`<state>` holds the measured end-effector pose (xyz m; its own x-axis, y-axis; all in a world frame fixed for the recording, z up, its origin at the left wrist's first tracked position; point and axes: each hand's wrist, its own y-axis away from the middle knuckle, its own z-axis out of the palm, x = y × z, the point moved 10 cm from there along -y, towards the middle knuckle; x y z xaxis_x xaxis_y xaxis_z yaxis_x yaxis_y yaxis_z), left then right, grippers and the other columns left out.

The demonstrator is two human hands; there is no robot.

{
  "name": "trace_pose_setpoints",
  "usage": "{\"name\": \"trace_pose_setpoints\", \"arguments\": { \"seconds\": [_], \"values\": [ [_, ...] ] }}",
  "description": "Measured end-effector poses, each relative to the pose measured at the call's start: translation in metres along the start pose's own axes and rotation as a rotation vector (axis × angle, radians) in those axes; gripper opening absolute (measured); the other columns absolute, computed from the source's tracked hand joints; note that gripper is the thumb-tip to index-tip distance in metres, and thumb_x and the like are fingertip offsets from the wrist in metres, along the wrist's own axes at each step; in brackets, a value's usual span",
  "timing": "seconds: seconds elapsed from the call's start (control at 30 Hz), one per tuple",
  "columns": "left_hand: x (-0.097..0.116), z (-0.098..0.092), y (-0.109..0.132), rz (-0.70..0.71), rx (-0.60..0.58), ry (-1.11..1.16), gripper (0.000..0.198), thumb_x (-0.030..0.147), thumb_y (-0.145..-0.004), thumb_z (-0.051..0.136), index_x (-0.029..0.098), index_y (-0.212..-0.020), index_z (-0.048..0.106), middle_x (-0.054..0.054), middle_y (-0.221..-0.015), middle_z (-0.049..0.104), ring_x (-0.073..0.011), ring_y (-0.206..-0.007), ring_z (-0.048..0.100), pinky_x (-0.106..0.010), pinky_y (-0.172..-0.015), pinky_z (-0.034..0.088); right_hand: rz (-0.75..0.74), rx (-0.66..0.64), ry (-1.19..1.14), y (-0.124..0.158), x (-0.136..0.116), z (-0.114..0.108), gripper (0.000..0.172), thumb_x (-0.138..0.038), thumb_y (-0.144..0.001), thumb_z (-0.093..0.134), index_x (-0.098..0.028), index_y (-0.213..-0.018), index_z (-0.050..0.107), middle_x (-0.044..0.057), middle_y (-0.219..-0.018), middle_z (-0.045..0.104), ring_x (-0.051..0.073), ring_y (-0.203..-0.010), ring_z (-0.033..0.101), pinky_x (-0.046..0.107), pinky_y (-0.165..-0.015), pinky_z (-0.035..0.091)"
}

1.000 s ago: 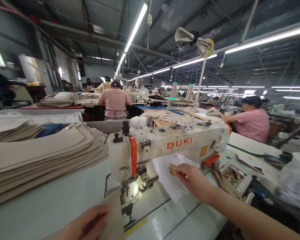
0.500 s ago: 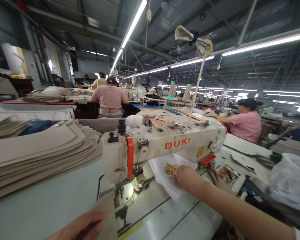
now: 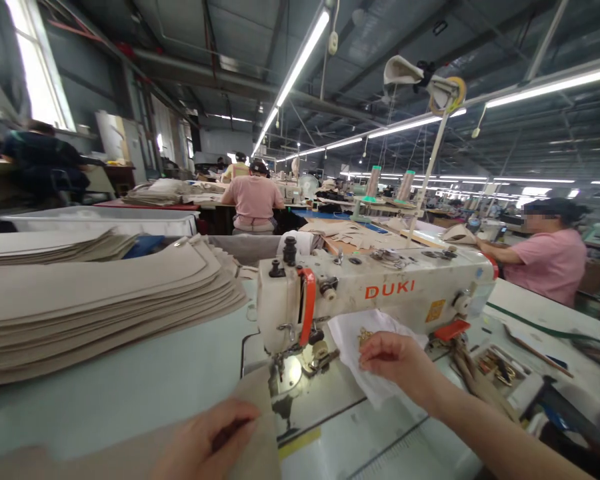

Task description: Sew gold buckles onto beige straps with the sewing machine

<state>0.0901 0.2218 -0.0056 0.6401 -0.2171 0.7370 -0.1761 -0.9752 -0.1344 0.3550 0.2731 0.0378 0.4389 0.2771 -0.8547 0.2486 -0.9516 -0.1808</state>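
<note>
Pale green-white, smooth worktop (image 3: 145, 373). Beyond left hand (image 3: 210, 437), to its left: thick, fanned stack of curved beige fabric panels (image 3: 105, 300). Under left hand: single flat beige fabric panel (image 3: 265, 427). Between and beyond hands: long white metal sewing machine (image 3: 350, 293), orange lettering. Beneath right hand (image 3: 400, 363): thin white cloth (image 3: 350, 350), spread over machine bed, near corner reaching worktop. Right of right hand: pale shallow tray (image 3: 523, 393) of metal pieces.

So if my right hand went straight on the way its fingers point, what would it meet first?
Most likely the little gold pieces on the white cloth, just ahead of your right hand. Whether it would touch or pass over them is hard to tell from this view.
</note>
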Motion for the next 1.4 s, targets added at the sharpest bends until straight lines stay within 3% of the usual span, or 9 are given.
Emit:
{"name": "trace_pose_setpoints", "arguments": {
  "seconds": [0.13, 0.2, 0.43, 0.6, 0.77, 1.1, 1.27, 1.4],
  "values": [
    [0.010, 0.002, 0.008, -0.008, 0.004, 0.022, 0.023, 0.029, -0.080, 0.049, 0.023, -0.076, 0.071, 0.002, -0.074, 0.071, -0.0177, -0.070, 0.065, -0.021, -0.064, 0.048, 0.171, -0.100, -0.502, 0.012, -0.001, 0.040, 0.032, -0.041, -0.062, 0.081, -0.018, -0.080, 0.070, 0.005, -0.080, 0.070, 0.021, -0.077, 0.068, 0.032, -0.073, 0.054],
    [0.015, 0.003, 0.010, -0.003, 0.022, 0.024, 0.022, 0.025, -0.080, 0.049, 0.021, -0.075, 0.070, 0.001, -0.071, 0.069, -0.0160, -0.067, 0.063, -0.021, -0.062, 0.046, 0.236, -0.134, -0.605, 0.017, -0.002, 0.061, 0.034, -0.043, -0.062, 0.082, -0.018, -0.082, 0.071, 0.006, -0.084, 0.071, 0.021, -0.080, 0.069, 0.033, -0.076, 0.054],
    [0.026, 0.002, 0.017, 0.033, 0.076, 0.067, 0.020, 0.023, -0.080, 0.051, 0.018, -0.072, 0.069, 0.001, -0.064, 0.063, -0.0130, -0.060, 0.055, -0.020, -0.058, 0.041, 0.303, -0.196, -0.704, 0.022, 0.000, 0.125, 0.039, -0.047, -0.061, 0.083, -0.017, -0.083, 0.072, 0.008, -0.087, 0.072, 0.023, -0.090, 0.068, 0.032, -0.079, 0.054],
    [0.028, -0.003, 0.018, 0.046, 0.137, 0.074, 0.020, 0.019, -0.079, 0.050, 0.019, -0.072, 0.068, 0.001, -0.066, 0.063, -0.0125, -0.060, 0.054, -0.020, -0.058, 0.039, 0.298, -0.212, -0.632, 0.018, 0.001, 0.151, 0.049, -0.058, -0.060, 0.079, -0.017, -0.085, 0.073, 0.009, -0.087, 0.072, 0.025, -0.087, 0.069, 0.034, -0.076, 0.055],
    [0.022, -0.007, 0.017, -0.022, 0.174, 0.108, 0.020, 0.017, -0.077, 0.048, 0.018, -0.069, 0.067, 0.001, -0.062, 0.062, -0.0128, -0.057, 0.052, -0.021, -0.055, 0.038, 0.225, -0.236, -0.580, 0.015, -0.004, 0.160, 0.054, -0.063, -0.063, 0.074, -0.018, -0.092, 0.074, 0.010, -0.089, 0.072, 0.028, -0.091, 0.068, 0.037, -0.077, 0.055],
    [0.018, -0.008, 0.016, -0.071, 0.199, 0.184, 0.020, 0.020, -0.078, 0.049, 0.017, -0.065, 0.065, 0.002, -0.059, 0.061, -0.0130, -0.056, 0.052, -0.021, -0.052, 0.038, 0.051, -0.205, -0.425, 0.019, -0.016, 0.158, 0.052, -0.062, -0.080, 0.059, -0.022, -0.109, 0.071, 0.009, -0.092, 0.072, 0.028, -0.095, 0.065, 0.038, -0.083, 0.053],
    [0.019, -0.009, 0.017, -0.039, 0.217, 0.106, 0.019, 0.020, -0.079, 0.048, 0.018, -0.068, 0.064, 0.002, -0.060, 0.060, -0.0130, -0.056, 0.052, -0.022, -0.054, 0.038, -0.124, -0.120, -0.244, 0.018, -0.033, 0.146, 0.032, -0.044, -0.088, 0.054, -0.022, -0.102, 0.073, 0.007, -0.090, 0.071, 0.022, -0.087, 0.065, 0.030, -0.079, 0.052],
    [0.024, -0.011, 0.020, 0.001, 0.221, 0.030, 0.020, 0.019, -0.080, 0.046, 0.019, -0.067, 0.060, 0.001, -0.062, 0.059, -0.0132, -0.058, 0.052, -0.022, -0.056, 0.038, -0.267, -0.036, -0.094, 0.015, -0.052, 0.139, 0.022, -0.024, -0.086, 0.051, -0.020, -0.091, 0.072, 0.006, -0.086, 0.069, 0.019, -0.081, 0.064, 0.026, -0.072, 0.049]
  ]
}}
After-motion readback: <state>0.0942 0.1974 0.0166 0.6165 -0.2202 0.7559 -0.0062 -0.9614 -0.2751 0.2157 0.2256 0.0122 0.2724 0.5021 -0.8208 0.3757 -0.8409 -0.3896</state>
